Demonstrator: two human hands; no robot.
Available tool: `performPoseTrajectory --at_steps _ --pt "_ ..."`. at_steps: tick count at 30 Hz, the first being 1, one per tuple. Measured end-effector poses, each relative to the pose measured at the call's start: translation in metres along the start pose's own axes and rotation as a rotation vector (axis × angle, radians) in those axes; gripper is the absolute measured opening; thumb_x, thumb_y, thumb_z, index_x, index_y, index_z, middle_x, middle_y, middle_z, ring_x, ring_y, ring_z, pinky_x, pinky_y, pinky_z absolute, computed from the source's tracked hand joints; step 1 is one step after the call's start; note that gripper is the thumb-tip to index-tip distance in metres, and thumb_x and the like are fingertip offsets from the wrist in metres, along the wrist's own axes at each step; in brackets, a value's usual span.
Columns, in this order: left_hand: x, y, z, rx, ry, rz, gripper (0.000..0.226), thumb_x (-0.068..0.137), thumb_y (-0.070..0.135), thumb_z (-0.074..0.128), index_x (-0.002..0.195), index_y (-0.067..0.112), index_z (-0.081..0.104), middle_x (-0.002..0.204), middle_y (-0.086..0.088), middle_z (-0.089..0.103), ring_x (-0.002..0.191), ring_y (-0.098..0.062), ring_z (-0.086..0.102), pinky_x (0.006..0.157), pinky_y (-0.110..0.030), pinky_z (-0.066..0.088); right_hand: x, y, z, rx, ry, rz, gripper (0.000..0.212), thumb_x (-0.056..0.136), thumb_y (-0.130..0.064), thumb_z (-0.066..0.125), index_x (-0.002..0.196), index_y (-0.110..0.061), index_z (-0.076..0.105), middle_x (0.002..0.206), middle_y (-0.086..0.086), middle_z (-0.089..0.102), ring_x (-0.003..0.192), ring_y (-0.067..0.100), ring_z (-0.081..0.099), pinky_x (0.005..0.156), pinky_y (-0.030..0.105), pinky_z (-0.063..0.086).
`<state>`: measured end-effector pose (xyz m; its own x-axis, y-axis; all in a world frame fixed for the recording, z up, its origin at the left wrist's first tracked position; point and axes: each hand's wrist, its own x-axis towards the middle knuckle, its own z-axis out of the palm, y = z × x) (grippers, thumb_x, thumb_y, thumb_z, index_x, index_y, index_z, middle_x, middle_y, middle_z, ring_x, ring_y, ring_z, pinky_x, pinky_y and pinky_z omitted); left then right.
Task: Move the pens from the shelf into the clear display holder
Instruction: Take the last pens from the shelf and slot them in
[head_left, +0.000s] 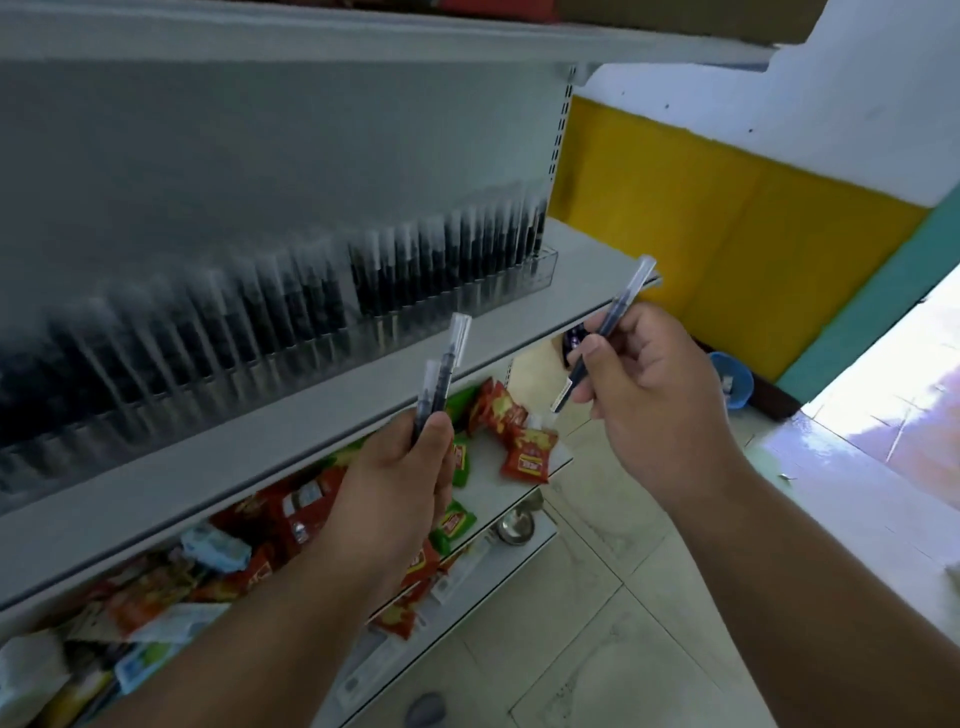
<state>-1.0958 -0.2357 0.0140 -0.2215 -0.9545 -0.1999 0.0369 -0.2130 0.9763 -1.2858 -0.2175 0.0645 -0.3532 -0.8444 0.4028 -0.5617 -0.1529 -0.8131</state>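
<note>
The person stood close to the shelf (291, 441), both hands raised in front of its edge. The right hand (654, 395) pinched a single pen (605, 332) between thumb and fingers, its long axis slanting up and to the right, clear cap uppermost. The left hand (400, 478) was curled round two pens (441, 379), held nearly upright, caps pointing up toward the shelf.

The clear holder (467, 296) ran along the shelf above and beyond both hands, blurred toward the left, its slots packed with standing pens; whether any slot was free I could not tell. Its right end lay up and slightly left of the right hand, which was the nearer to that end; the left hand sat below the holder's middle stretch.

The single pen looked to me like the next to go in. It would need tipping closer to upright to match the standing row, then carrying up and forward over the shelf edge
</note>
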Motion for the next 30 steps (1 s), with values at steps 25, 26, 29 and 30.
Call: performPoseTrajectory --at_steps 25,26,29,30 --pt "0.177 0.025 0.147 -0.285 0.408 -0.026 0.028 0.104 0.02 0.044 0.076 0.015 0.042 0.057 0.004 0.032 0.046 -0.011 0.021 0.037 -0.019 0.024 0.285 0.125 0.028 -0.205 -0.402 -0.394 0.021 0.099 -0.029 0.053 0.089 -0.012 0.051 0.073 0.004 0.063 0.068 0.017 0.062 0.059 0.023 0.045" --pt "0.176 0.023 0.151 -0.294 0.422 -0.028 0.029 0.104 0.02 0.044 0.075 0.016 0.043 0.058 0.004 0.031 0.048 -0.011 0.02 0.037 -0.019 0.023 0.288 0.126 0.029 -0.211 -0.403 -0.418 0.021 0.099 -0.029 0.053 0.088 -0.011 0.05 0.071 0.002 0.061 0.066 0.016 0.058 0.053 0.018 0.038" --pt "0.174 0.021 0.155 -0.309 0.483 -0.042 0.029 0.104 0.021 0.044 0.075 0.016 0.044 0.06 0.002 0.029 0.052 -0.013 0.019 0.041 -0.021 0.02 0.295 0.123 0.033 -0.213 -0.448 -0.459 0.019 0.098 -0.027 0.054 0.086 -0.014 0.048 0.067 -0.006 0.05 0.06 0.007 0.046 0.048 0.02 0.028" --pt "0.173 0.021 0.155 -0.324 0.5 -0.042 0.029 0.104 0.021 0.044 0.075 0.015 0.045 0.061 0.002 0.03 0.052 -0.012 0.02 0.042 -0.021 0.02 0.295 0.123 0.036 -0.223 -0.472 -0.469 0.019 0.098 -0.027 0.054 0.086 -0.014 0.048 0.068 -0.007 0.049 0.06 0.006 0.045 0.049 0.022 0.029"
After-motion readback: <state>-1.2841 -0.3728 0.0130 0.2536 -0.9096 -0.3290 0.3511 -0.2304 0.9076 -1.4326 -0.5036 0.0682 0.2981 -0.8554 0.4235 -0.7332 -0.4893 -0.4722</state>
